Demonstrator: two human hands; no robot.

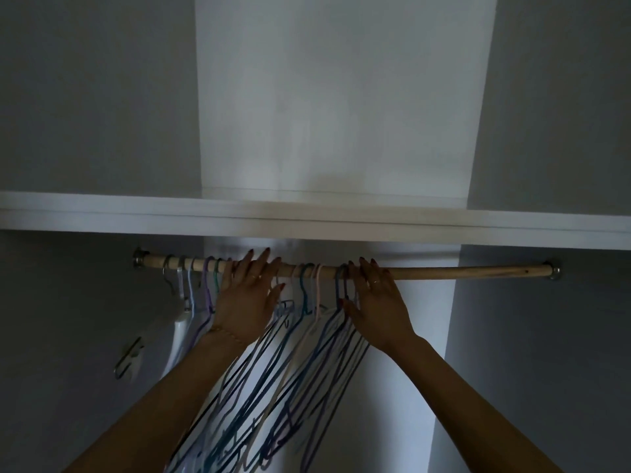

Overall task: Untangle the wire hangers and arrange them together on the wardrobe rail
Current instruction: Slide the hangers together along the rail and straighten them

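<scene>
Two bare forearms enter from the lower edge, no sleeves showing. The left hand (246, 295) wears a thin ring (255, 276) at about 1 o'clock from its middle. The right hand (379, 298) wears a ring (375, 282) at about 11 o'clock from its middle. The nails (267, 249) on both hands are long and painted dark.

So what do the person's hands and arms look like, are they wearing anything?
Both arms are bare, with no sleeves showing. The left hand has a ring on one finger and dark painted nails. The right hand also wears a ring and has dark nails.
</scene>
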